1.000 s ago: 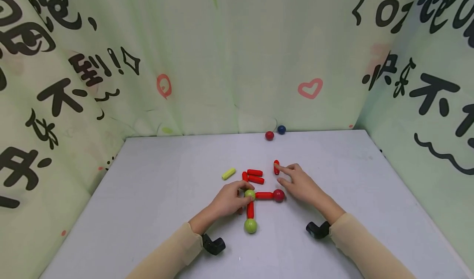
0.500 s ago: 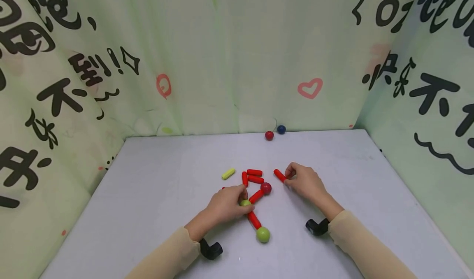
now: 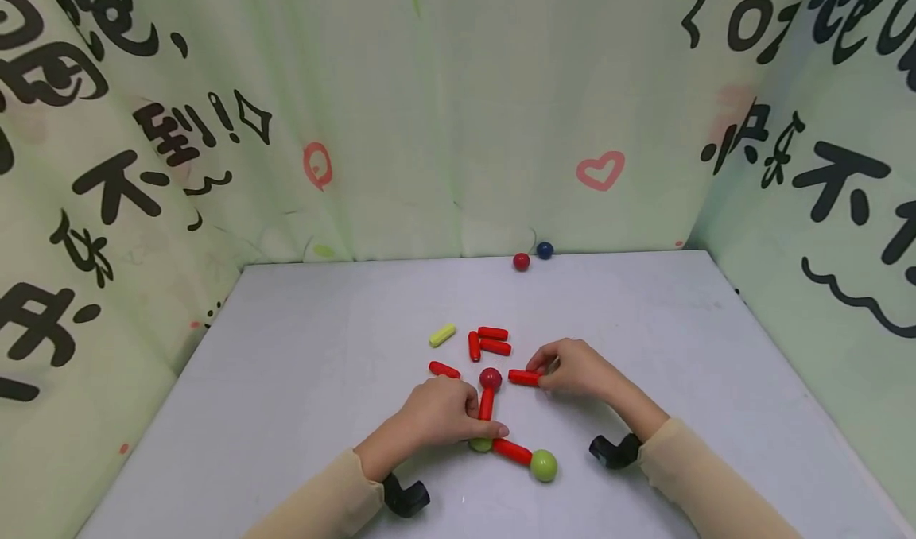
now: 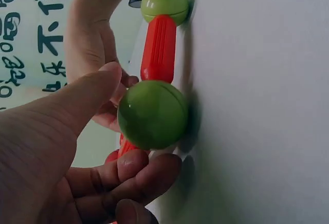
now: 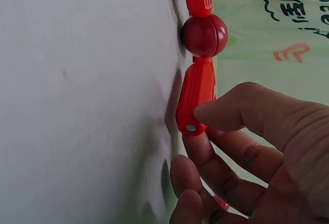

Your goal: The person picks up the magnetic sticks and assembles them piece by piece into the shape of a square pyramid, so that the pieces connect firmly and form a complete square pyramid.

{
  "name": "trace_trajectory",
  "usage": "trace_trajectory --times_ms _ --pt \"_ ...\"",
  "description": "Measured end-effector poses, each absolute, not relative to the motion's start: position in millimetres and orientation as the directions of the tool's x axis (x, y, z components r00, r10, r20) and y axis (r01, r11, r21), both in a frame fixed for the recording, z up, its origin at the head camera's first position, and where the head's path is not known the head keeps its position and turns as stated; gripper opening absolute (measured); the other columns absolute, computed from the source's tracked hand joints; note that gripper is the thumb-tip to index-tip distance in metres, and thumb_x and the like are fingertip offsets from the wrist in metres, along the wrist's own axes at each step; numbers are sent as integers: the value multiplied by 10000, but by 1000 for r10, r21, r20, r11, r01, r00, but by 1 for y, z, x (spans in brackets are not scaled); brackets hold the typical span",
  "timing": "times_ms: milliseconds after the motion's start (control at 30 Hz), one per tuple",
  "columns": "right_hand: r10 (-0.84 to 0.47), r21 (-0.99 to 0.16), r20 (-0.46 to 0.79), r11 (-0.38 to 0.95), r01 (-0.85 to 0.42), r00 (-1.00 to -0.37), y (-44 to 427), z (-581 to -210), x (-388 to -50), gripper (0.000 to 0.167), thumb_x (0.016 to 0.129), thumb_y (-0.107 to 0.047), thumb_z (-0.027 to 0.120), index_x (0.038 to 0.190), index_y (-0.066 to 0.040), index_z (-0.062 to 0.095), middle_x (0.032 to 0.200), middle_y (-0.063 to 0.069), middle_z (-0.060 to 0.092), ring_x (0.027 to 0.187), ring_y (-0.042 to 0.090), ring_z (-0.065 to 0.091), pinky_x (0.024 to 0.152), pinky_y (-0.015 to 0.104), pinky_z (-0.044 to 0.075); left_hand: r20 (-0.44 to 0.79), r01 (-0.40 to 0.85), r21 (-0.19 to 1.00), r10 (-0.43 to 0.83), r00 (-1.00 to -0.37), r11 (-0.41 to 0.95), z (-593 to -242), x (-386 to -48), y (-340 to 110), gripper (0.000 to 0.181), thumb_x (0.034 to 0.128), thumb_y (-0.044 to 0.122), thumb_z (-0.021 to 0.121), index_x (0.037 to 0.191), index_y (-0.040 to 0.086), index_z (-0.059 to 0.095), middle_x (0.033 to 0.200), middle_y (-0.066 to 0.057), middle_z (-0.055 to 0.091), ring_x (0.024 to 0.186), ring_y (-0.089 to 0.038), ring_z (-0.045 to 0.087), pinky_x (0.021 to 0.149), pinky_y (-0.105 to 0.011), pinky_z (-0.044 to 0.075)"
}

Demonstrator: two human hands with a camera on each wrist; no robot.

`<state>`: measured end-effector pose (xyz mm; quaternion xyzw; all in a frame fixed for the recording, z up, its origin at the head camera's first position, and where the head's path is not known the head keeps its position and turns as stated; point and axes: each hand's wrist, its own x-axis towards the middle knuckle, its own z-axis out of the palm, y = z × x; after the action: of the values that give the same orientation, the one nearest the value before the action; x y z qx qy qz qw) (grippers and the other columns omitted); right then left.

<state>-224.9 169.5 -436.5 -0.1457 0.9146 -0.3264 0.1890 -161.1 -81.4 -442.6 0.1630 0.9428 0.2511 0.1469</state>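
My left hand grips the green ball at the corner of a joined piece. From that ball one red rod runs back to a red ball, and another red rod runs right to a second green ball. Between thumb and fingers, my right hand pinches a loose red rod, its left end pointing at the red ball with a small gap in the head view. A metal disc shows on the rod's near end in the right wrist view.
Several red rods lie behind the joined piece, with a yellow-green rod to their left. Another red rod lies just behind my left hand. A red ball and a blue ball sit at the table's back edge.
The joined piece has turned counterclockwise and its held corner has come nearer. My right hand, first touching the upright-lying rod, now pinches it and has brought it nearer and left, beside the red ball.
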Motion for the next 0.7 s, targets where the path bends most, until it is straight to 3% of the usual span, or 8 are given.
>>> trace_trajectory --times_ms 167,300,433,567,700 --pt "-449 -694 -250 701 -164 -858 166 -435 -223 208 835 -11 740 1027 -85 769 922 7 710 780 170 586 663 301 524 -111 233 553 348 -931 800 -444 -168 -83 416 850 516 809 733 185 586 566 63 496 517 -65 452 513 -219 355" --pt "-439 -691 -239 704 -166 -866 166 -433 -220 203 869 -59 743 1070 -86 735 946 7 699 791 166 592 670 293 522 -33 274 585 360 -932 764 -449 -176 -80 263 917 342 786 1020 166 620 881 34 619 705 -61 537 634 -190 466" --pt "-419 -640 -219 743 -194 -881 168 -425 -209 163 882 -187 779 975 -113 668 804 -13 631 716 147 556 622 265 462 47 373 598 433 -900 710 -455 -184 -77 332 955 238 751 1251 180 611 1166 24 620 813 -71 572 715 -183 516" --pt "-556 -612 -276 730 -302 -784 167 -414 -195 227 867 -303 813 843 -181 623 664 -61 556 623 109 519 571 244 393 101 466 558 502 -859 686 -459 -187 -77 304 976 202 726 1270 177 652 1157 43 651 797 -50 554 700 -167 495" --pt "-654 -600 -389 714 -360 -648 161 -408 -177 275 809 -370 867 858 -235 632 668 -95 562 619 73 523 578 237 388 99 460 546 491 -865 700 -460 -189 -78 280 970 188 726 1243 146 677 1077 31 654 816 -45 542 710 -163 489"
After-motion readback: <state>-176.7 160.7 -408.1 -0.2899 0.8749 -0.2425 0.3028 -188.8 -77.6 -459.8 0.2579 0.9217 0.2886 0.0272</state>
